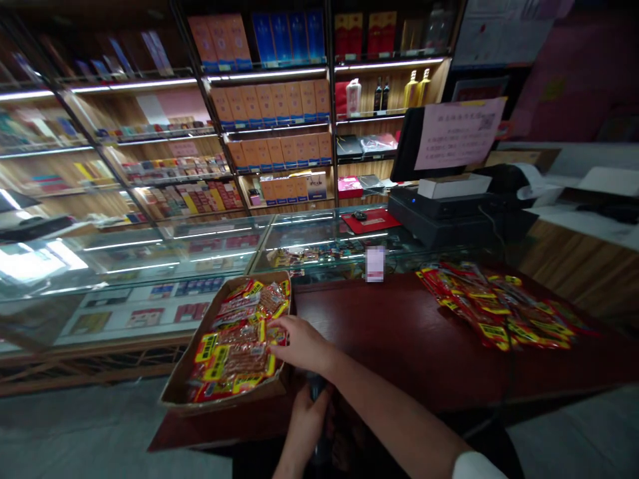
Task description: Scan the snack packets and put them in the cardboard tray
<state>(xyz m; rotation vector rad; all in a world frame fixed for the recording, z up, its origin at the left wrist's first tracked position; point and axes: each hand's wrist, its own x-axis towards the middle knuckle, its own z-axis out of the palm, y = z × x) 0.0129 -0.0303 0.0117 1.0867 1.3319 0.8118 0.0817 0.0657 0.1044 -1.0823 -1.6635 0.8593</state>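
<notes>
An open cardboard box (174, 392) full of snack packets (242, 359) in red and yellow wrappers stands at the table's left end. Reaching over its right side, my right hand (302, 342) curls its fingers and thumb around the edge of a snack packet (279, 336) still in the box. Below it, my left hand (305, 419) is wrapped round a black handle (316, 384); the rest of that object is dark and partly hidden by the hand and arm.
On the dark red table (359, 319) lies a loose pile of similar packets (494, 306) at the right. A small display card (375, 263) stands at the far edge. Behind are a glass counter (170, 246), a monitor (407, 146), a mouse (359, 215) and stocked shelves (279, 73).
</notes>
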